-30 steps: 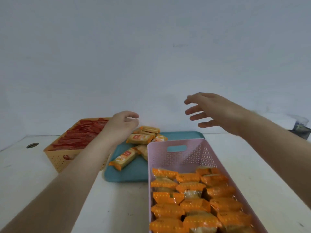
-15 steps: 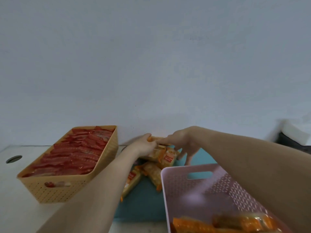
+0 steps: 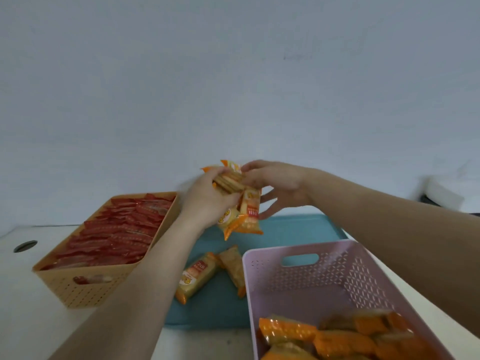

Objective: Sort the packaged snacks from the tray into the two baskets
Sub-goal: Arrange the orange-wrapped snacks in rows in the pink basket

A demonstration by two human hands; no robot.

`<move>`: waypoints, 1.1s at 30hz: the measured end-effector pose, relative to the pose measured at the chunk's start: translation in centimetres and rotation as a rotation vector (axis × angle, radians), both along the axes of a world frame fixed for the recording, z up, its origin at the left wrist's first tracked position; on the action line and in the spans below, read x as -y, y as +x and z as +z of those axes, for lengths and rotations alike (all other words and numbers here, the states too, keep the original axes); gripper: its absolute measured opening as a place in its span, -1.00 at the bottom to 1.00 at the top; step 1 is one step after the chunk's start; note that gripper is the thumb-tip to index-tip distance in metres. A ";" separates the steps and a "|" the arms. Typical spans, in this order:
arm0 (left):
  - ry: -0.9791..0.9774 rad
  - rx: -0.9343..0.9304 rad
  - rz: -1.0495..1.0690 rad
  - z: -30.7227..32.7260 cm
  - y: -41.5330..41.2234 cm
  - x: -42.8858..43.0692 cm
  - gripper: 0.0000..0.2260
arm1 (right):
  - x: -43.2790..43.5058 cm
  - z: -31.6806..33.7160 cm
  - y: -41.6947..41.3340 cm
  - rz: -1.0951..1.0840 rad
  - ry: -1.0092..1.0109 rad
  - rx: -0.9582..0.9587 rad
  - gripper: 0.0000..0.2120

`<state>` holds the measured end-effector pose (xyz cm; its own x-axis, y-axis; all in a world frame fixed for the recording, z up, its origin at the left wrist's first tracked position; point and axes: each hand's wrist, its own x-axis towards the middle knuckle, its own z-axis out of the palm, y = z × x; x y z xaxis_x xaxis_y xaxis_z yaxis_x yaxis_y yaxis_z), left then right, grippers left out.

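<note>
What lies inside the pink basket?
Orange snack packets fill the near end of the pink basket; its far end shows bare floor. The picture's edge cuts off the nearest packets, and any layer beneath them is covered.

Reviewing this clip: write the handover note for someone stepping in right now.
Hands: left hand grips a bunch of orange packets, lifted above the teal tray; right hand pinches the bunch's top.
Two loose packets lie on the tray.
Done: tan basket holds red packets; pink basket holds orange ones at its near end.
Left: drop the bunch in the pink basket, then the last two.
</note>
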<state>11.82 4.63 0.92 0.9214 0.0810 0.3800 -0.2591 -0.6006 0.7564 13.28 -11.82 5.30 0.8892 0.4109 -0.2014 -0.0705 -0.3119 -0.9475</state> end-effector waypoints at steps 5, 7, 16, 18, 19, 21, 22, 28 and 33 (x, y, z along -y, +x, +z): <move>0.126 0.311 -0.025 4.7 -5.9 2.2 -0.52 | 3.0 3.8 -7.7 -0.081 0.171 0.274 -0.65; 0.149 0.407 -0.050 5.5 -8.3 3.6 -0.52 | 4.0 3.9 -11.0 -0.145 0.178 0.405 -0.65; 0.095 0.441 -0.308 1.7 -15.0 8.5 -0.59 | 7.6 -1.2 -19.3 -0.356 0.169 0.683 -0.63; 0.077 0.359 -0.362 0.9 -15.4 8.4 -0.75 | 8.7 -2.5 -19.3 -0.332 0.101 0.610 -0.70; 0.042 0.299 -0.385 0.8 -15.6 8.2 -0.84 | 9.2 -2.9 -19.1 -0.319 0.066 0.576 -0.74; -0.047 0.192 -0.393 0.9 -16.2 7.7 -0.90 | 10.1 -3.3 -19.4 -0.307 -0.033 0.554 -0.90; -0.080 0.167 -0.375 1.0 -16.4 7.3 -0.88 | 10.5 -3.4 -19.3 -0.310 -0.118 0.587 -0.96; -0.168 0.147 -0.086 1.4 -17.3 5.4 -0.72 | 11.9 -2.8 -20.0 -0.361 -0.388 0.739 -0.87; 0.256 -0.065 0.129 -1.6 -14.1 1.3 -0.81 | 12.3 -2.9 -19.7 -0.337 -0.440 0.763 -0.86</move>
<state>-2.27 3.29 -0.70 0.9329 0.1083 0.3435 -0.1239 -0.7990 0.5884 -6.43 -24.17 2.42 0.9030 0.1332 0.4086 0.3686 -0.7289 -0.5769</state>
